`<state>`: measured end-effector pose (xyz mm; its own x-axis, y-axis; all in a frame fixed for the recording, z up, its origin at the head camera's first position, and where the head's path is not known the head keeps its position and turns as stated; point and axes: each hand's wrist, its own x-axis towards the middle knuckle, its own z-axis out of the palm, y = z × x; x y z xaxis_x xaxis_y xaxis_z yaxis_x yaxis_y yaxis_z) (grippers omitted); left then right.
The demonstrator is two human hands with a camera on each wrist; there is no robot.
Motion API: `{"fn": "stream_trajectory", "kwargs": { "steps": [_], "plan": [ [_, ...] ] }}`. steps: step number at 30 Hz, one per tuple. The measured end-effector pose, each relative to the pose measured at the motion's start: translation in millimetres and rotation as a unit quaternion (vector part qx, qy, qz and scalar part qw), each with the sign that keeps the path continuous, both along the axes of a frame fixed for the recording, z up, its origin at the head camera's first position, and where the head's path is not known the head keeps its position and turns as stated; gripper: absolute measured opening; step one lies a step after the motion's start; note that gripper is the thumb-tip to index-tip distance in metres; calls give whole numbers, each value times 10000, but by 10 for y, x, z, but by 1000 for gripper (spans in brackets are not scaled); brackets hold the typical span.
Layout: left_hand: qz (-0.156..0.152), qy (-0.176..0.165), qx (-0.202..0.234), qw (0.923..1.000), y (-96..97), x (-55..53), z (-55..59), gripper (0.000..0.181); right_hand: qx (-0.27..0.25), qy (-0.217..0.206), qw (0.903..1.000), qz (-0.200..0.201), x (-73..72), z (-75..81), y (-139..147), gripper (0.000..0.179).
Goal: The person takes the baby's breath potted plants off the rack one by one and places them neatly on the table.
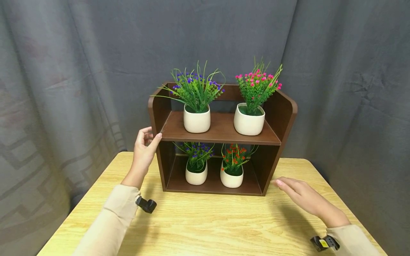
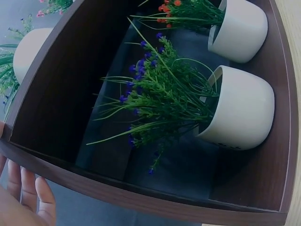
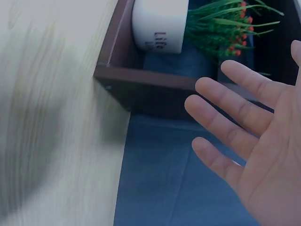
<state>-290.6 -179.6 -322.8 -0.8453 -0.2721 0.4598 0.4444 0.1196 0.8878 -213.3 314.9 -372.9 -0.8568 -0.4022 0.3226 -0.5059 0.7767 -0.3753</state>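
On the bench point(image 1: 205, 225), the right hand point(image 1: 307, 195) is wide, with nothing in it, just beside the brown shelf's low right corner. I can't tell if it touches. The left hand point(image 1: 144, 153) holds the left side, thumb on the front edge, so it is nearer. The brown shelf point(image 1: 221, 126) sits ahead, between both hands, its long way going side to side. Inside, the white pot point(image 3: 160, 28) with red flowers point(image 1: 235, 155) says "Life"; the line below is blurry.

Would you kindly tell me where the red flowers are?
In the head view, the red flowers are in a pot on the lower shelf, right of the purple flowers there.
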Motion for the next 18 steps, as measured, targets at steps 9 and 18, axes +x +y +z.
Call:
{"fn": "stream_trajectory", "kwargs": {
  "steps": [9, 18],
  "plan": [
    [55, -80, -72, 9999, 27, 12, 25, 43, -77, 67, 9997, 213, -40, 194, -168, 31],
    [249, 146, -413, 9987, 8, 4, 17, 43, -299, 403, 9983, 311, -82, 351, -320, 25]
  ]
}}
